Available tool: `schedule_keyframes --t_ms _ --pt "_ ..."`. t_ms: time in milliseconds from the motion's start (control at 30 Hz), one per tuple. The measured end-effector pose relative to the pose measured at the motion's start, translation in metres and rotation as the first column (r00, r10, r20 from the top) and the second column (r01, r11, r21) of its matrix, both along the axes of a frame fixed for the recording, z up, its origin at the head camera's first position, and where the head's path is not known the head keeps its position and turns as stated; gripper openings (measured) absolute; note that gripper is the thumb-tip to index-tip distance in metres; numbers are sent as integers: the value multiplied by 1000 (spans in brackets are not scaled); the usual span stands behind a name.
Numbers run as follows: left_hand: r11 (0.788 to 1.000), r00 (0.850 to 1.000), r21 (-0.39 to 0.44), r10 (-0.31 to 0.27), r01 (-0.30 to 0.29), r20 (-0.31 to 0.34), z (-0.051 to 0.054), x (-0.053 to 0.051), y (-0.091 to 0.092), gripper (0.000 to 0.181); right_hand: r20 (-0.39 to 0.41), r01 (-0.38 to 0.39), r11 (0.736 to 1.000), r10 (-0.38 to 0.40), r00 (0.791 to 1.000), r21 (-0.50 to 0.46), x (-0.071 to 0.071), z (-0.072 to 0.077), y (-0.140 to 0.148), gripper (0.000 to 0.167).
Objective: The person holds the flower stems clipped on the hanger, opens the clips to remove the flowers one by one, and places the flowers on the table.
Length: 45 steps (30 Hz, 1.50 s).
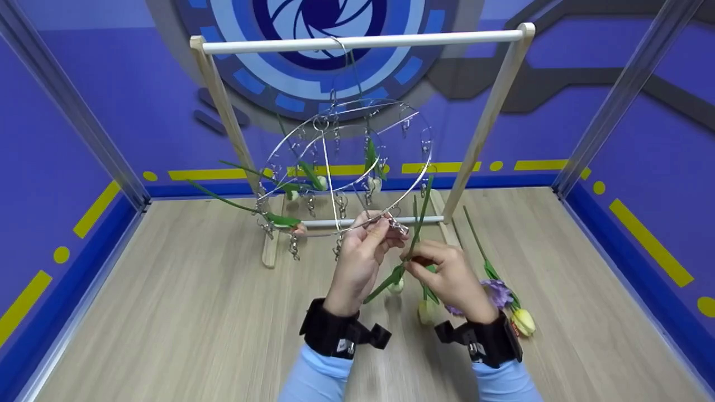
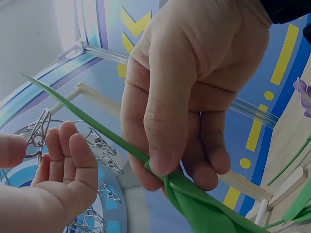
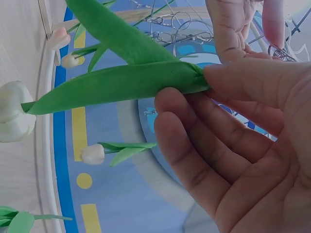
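My left hand point(image 1: 363, 254) is at the front rim of the round wire hanger point(image 1: 424, 167). Its thumb and fingers pinch a metal clip point(image 2: 39, 133) there. Just right of it, my right hand point(image 1: 449, 279) pinches the green stem of a white tulip point(image 3: 14, 114) close to its leaves, thumb against fingers. The blossom points downward, and the stem's bare end point(image 2: 36, 82) rises toward the clip, apart from it. In the right wrist view the other fingers of my right hand are loosely bent below the leaves point(image 3: 112, 85).
The hanger hooks over the white bar point(image 1: 363, 42) of a wooden stand point(image 1: 491, 128). Several tulips hang from its clips, including a pink one point(image 1: 300, 229) and a white one point(image 1: 374, 184). Right on the table lie a yellow tulip point(image 1: 523, 322) and a purple flower point(image 1: 499, 293); another yellow tulip point(image 1: 427, 312) lies nearer.
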<state>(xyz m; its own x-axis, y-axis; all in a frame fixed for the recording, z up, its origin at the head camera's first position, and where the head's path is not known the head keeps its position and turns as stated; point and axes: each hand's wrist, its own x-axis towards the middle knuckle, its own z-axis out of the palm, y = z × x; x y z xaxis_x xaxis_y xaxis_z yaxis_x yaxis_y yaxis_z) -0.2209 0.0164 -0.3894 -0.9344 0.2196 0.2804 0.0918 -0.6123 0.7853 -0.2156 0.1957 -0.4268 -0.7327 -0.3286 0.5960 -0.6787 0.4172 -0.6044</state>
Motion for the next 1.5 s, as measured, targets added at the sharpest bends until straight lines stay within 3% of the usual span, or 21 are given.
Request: schedule_keyframes --t_ms 500,767,967,1067,1233,1400,1500 --pt "998 998 -22 65 -65 11 9 3 4 19 51 34 999 -36 998 35 0 -1 0 17" --pt "995 996 -48 84 -85 -25 10 7 0 23 31 25 999 -26 999 22 1 0 0 18" --pt "984 991 -133 110 -120 -81 11 10 -4 26 22 23 1000 -24 999 14 1 0 0 20" --pt "965 983 -214 126 -152 -132 11 12 -6 27 14 30 1000 -30 999 6 1 0 0 20" --pt "911 966 -354 137 -209 -217 5 14 -11 33 -10 42 999 -42 999 2 3 2 1 18" --pt "870 955 -425 147 -248 -256 -5 15 -16 36 30 55 998 -54 998 -14 5 5 2 17" --pt "833 939 -466 169 -298 -299 -11 17 -19 34 38 70 997 -70 997 -22 5 7 4 15"
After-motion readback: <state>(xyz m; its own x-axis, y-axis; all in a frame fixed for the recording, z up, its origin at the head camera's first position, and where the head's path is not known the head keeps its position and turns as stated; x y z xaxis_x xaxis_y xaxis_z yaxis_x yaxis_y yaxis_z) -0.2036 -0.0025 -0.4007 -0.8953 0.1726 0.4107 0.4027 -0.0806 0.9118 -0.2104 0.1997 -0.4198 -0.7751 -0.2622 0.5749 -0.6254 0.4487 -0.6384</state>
